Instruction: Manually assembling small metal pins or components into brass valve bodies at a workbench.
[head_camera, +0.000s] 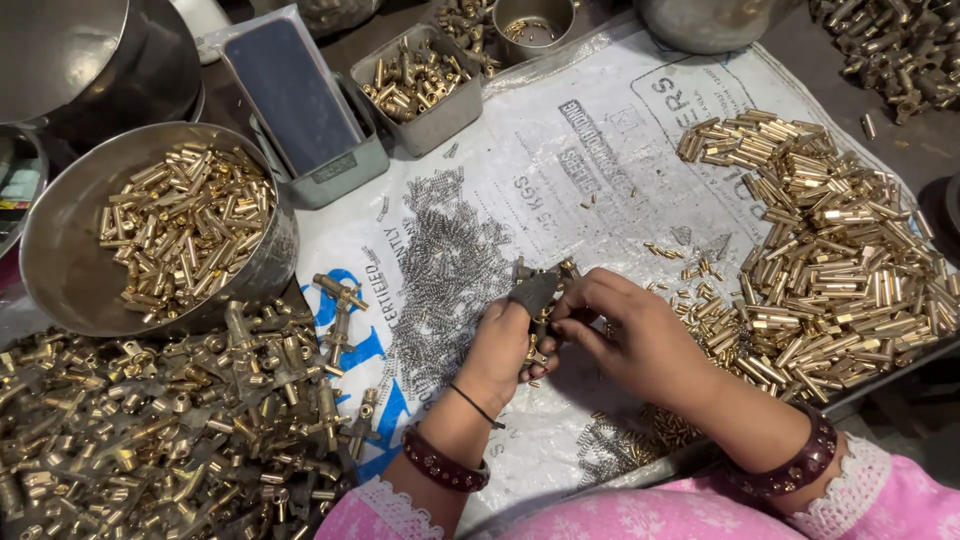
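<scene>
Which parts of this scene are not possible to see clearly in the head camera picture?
- Brass part held between the left hand and right hand: mostly covered by the fingers, so its shape is unclear.
- Left thumb: under a dark cover; material cannot be told.
- Pile of small springs: too small to tell single ones apart.
- Brass pile at top right: cut off by the picture edge.
- Small round tin: cut by the top edge.

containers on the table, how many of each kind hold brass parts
round steel bowl of brass pins: 1
rectangular grey tray of brass parts: 1
small round tin of brass parts: 1
total: 3
</scene>
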